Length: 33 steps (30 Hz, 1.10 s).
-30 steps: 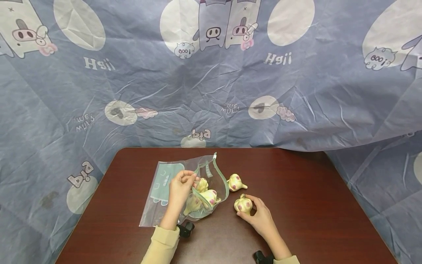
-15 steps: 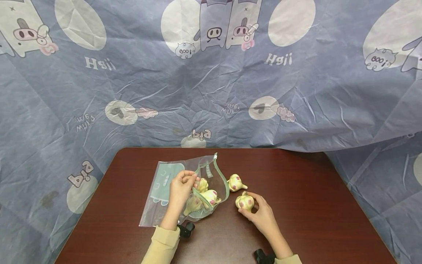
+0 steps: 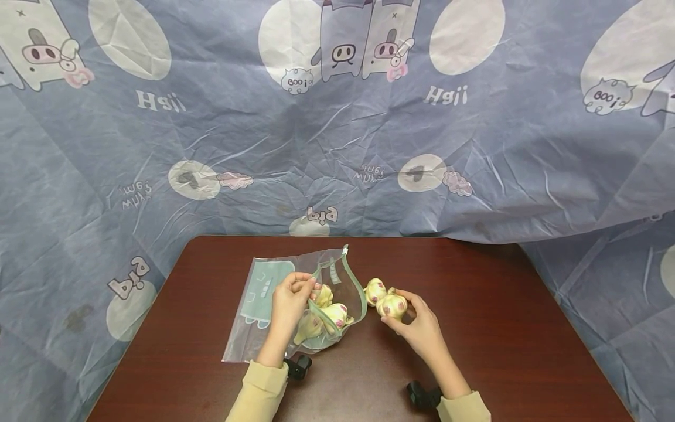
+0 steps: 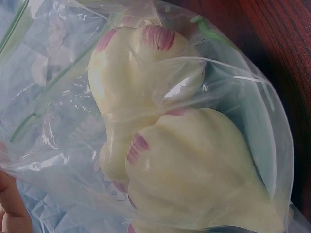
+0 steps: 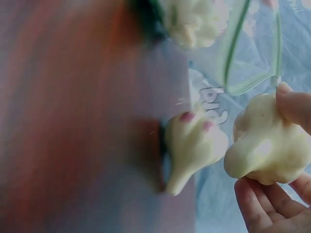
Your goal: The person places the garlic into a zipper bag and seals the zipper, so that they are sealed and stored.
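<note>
A clear zip bag (image 3: 303, 255) with green edging lies on the table, its mouth spread toward the right. Several garlic bulbs (image 4: 189, 170) with purple patches show through its plastic. My left hand (image 3: 290, 296) pinches the near edge of the mouth. In my right hand (image 3: 419, 325) a garlic bulb (image 5: 267, 145) is gripped between thumb and fingers, just right of the bag. Behind that bulb, a loose garlic bulb (image 5: 192, 145) rests on the table; in the head view the held one partly covers it.
The dark brown table (image 3: 474, 287) extends to both sides, with its far edge against a blue printed cloth (image 3: 337, 135). Black wrist straps with cameras sit on both wrists, close above the tabletop.
My right hand has moved away from me with its garlic bulb, which now overlaps the loose bulb in the head view. The left hand and the bag have stayed put.
</note>
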Tool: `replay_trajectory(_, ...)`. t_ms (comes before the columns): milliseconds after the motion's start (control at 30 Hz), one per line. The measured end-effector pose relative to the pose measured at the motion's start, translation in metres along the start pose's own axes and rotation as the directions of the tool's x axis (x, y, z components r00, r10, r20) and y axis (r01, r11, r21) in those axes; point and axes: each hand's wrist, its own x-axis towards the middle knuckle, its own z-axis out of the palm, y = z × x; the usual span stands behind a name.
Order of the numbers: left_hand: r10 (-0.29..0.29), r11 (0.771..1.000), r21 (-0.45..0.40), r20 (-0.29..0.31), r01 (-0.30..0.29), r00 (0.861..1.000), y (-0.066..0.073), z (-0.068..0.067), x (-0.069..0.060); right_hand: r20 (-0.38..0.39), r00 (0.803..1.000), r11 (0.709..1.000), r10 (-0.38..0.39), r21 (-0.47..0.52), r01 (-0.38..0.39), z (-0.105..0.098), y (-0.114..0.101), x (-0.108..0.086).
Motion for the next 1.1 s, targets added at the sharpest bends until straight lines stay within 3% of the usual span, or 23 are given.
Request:
replay_trajectory(333,-0.008,1.0,-0.013,0.011,0.008,1.0,0.0,0.0,0.0,0.037,0.996,0.989,-0.082,0.124,0.077,0.011,-0.039,0.022)
replay_trajectory(600,-0.007,1.0,-0.004,0.013,0.007,1.0,0.001,0.0,0.0,0.067,0.992,0.984,-0.11,0.144,0.1,0.031,-0.059,0.031)
replay_trajectory(867,-0.011,1.0,0.004,0.009,0.01,1.0,0.001,0.0,0.0,0.069,0.979,0.981,-0.193,0.045,0.19,0.051,-0.067,0.033)
replay_trajectory(1100,-0.003,1.0,-0.008,0.011,0.003,1.0,-0.001,-0.001,0.001,0.113,0.963,0.97,-0.244,0.033,0.242,0.068,-0.068,0.036)
